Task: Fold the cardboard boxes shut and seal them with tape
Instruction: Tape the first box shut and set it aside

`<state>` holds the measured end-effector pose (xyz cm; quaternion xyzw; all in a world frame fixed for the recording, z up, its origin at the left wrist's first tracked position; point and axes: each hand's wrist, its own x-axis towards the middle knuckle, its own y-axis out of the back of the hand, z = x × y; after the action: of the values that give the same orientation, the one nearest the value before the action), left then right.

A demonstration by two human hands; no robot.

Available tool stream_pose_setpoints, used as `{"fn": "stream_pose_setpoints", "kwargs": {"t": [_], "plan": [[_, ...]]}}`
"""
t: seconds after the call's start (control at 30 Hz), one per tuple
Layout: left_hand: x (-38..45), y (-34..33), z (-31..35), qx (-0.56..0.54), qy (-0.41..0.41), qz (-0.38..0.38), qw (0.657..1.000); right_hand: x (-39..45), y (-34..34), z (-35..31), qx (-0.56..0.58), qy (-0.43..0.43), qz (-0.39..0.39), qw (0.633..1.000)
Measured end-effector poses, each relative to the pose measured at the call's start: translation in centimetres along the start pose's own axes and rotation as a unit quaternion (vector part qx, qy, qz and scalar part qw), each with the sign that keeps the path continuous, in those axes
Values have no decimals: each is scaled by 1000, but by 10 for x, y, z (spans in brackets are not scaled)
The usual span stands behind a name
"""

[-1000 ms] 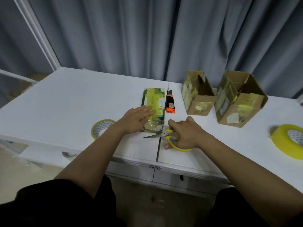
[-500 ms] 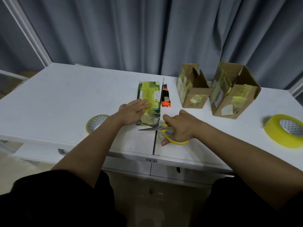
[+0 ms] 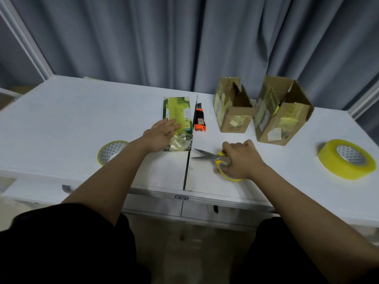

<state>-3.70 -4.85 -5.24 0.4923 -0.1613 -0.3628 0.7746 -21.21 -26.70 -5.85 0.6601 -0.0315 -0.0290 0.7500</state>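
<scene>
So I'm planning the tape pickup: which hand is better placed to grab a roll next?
Probably the left. The left hand lies flat on the green box, holding nothing, close to the left roll. The right hand grips the scissors, far from the right roll.

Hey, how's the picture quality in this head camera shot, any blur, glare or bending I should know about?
Head view: dim, flat light; wide-angle bending curves the table edge; slight motion blur on the right hand over the scissors; glossy tape sheen on the flattened box under the left hand; lap in deep shadow.
</scene>
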Motion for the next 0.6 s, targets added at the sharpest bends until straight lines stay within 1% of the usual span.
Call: {"fn": "stream_pose_setpoints", "kwargs": {"t": [0.07,0.13,0.23,0.27,0.3,0.33,0.37,0.4,0.43,0.47,0.53,0.57,0.6], "plan": [[-1,-1,0,-10,-4,3,1000,7,-3,3,-22,-61,-1,998],[-1,-2,0,-30,-5,9,1000,15,-9,2,-9,-103,-8,995],[-1,-3,-2,-64,-5,22,998,23,-12,-5,49,-112,-50,991],[-1,-4,-3,-68,-11,28,997,25,-12,-8,45,-109,-53,992],[-1,-5,-4,-70,-20,34,997,26,-11,-11,32,-101,-33,994],[0,-6,-6,-75,-31,40,996,28,-10,-15,34,-84,16,996],[1,-7,-8,-81,-40,44,995,30,-7,-22,68,-69,81,992],[1,-7,-11,-88,-47,47,994,31,-4,-32,139,-60,147,977],[2,-7,-14,-95,-51,50,993,34,0,-44,233,-60,185,953],[3,-7,-16,-105,-52,50,992,38,3,-55,326,-71,192,923],[6,-5,-18,-139,-44,42,988,50,6,-75,444,-125,144,875],[6,-4,-19,-157,-37,37,986,55,3,-82,476,-152,122,858],[6,-3,-20,-169,-34,33,984,58,-2,-88,490,-170,114,847]]}}
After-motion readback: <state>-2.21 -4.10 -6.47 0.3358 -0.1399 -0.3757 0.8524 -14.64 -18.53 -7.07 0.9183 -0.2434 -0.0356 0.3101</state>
